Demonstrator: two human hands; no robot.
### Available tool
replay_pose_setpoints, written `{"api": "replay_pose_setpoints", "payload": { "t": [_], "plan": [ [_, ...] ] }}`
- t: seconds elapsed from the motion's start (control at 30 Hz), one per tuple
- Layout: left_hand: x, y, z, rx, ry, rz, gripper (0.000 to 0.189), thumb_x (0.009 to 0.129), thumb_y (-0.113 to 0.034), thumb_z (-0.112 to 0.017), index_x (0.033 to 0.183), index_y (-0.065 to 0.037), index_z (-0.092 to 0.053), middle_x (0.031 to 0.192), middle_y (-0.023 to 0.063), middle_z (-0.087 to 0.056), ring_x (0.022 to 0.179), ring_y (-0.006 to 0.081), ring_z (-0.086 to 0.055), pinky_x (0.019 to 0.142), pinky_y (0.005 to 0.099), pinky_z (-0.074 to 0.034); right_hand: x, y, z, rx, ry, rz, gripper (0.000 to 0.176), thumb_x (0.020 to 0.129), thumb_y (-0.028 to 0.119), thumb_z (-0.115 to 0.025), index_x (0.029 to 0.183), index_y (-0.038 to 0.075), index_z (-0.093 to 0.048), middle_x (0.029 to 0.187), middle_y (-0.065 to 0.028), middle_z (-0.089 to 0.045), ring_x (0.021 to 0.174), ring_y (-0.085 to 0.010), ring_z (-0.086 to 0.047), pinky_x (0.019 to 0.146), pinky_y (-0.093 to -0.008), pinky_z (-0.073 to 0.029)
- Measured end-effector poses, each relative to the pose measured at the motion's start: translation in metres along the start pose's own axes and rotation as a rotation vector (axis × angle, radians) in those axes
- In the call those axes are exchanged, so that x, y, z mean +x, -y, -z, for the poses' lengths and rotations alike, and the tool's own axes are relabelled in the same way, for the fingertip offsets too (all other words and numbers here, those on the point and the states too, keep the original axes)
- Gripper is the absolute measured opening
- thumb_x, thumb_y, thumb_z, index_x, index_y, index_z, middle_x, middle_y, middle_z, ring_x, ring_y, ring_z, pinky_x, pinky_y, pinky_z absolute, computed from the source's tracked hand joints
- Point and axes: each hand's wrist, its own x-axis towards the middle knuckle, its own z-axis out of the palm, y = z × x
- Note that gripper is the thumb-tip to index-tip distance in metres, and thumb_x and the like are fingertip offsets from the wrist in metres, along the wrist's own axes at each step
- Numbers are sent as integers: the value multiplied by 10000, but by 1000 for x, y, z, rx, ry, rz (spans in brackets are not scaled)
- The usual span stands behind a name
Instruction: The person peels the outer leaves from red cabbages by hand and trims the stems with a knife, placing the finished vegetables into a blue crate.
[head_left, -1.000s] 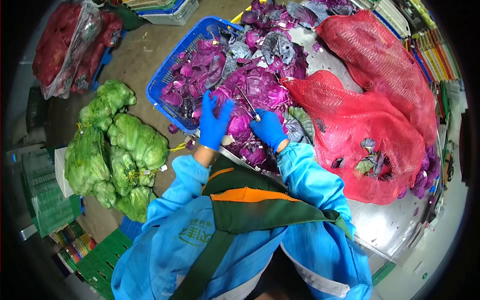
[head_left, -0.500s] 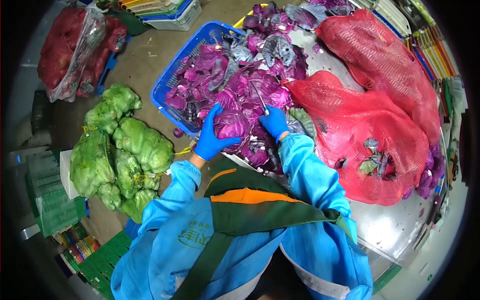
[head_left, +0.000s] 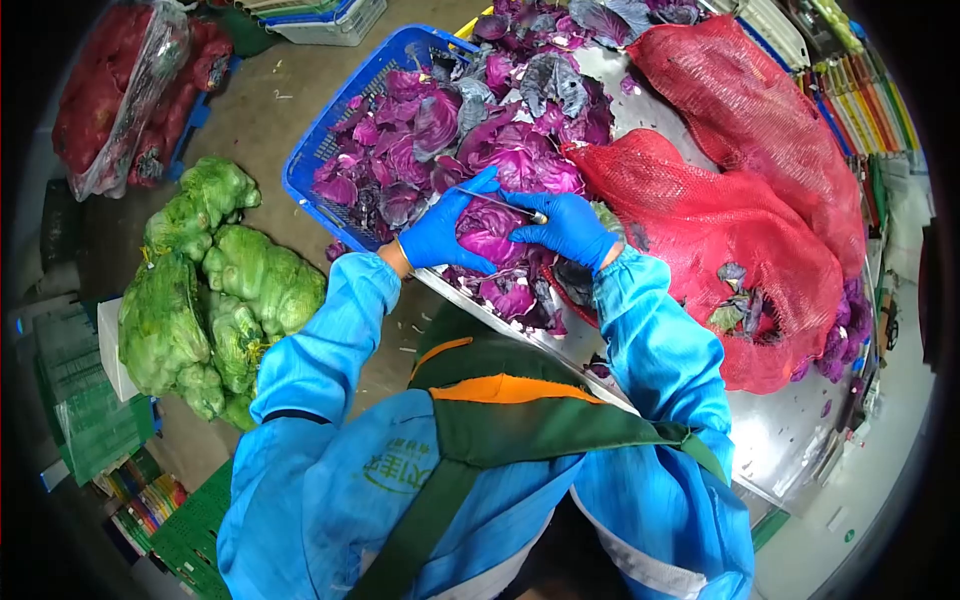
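My left hand (head_left: 440, 232), in a blue glove, is wrapped round the left side of a purple cabbage (head_left: 487, 236). My right hand (head_left: 572, 232), gloved the same way, grips a small knife (head_left: 538, 216) by its handle. The thin blade points left across the top of the cabbage, towards the fingers of my left hand. Fingers of the right hand also touch the cabbage's right side. Loose purple leaves lie under and around both hands. Another purple cabbage (head_left: 525, 160) sits just beyond them.
A blue basket (head_left: 300, 165) full of purple leaves stands at the left of the metal table (head_left: 780, 440). Red mesh sacks (head_left: 720, 240) lie on the right. Bagged green vegetables (head_left: 255, 280) and a wrapped red sack (head_left: 110, 100) are on the left.
My right hand has brought the knife over the cabbage, and the blade now points left instead of away. My left hand has moved up and right with the cabbage. The view has shifted slightly.
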Motion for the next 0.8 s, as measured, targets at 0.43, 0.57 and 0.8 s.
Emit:
{"api": "replay_pose_setpoints", "payload": {
  "t": [0.43, 0.57, 0.8],
  "plan": [
    [1, -8, -1, 39, -77, 71, 1317, 530, -368, -912, 1512, -97, -77, 1459, 169, -342, 1362, 303, -320, 1129, 434, -241, 34, -22, -26, 306, -311, -35, 293, 817, 301, -700, 965, 49, -689, 849, -160, -680, 712, -257, -658, 641, -361, -508],
    [-16, -10, 3, -42, -82, 114, 1292, 541, -327, -913, 1512, -105, -90, 1463, 162, -342, 1369, 273, -314, 1140, 418, -228, 30, -102, -5, 725, -506, -458, 281, 853, 272, -667, 699, 43, -611, 598, -39, -582, 495, -135, -533, 472, -320, -406],
    [-46, -3, 25, -23, -91, 281, 1207, 600, -283, -891, 1506, -91, -117, 1501, 170, -273, 1392, 265, -276, 1139, 396, -246, -13, -24, -23, 544, -529, -415, 430, 795, 290, -757, 1025, -47, -621, 745, -62, -630, 653, -121, -572, 583, -297, -466]
  ]
}}
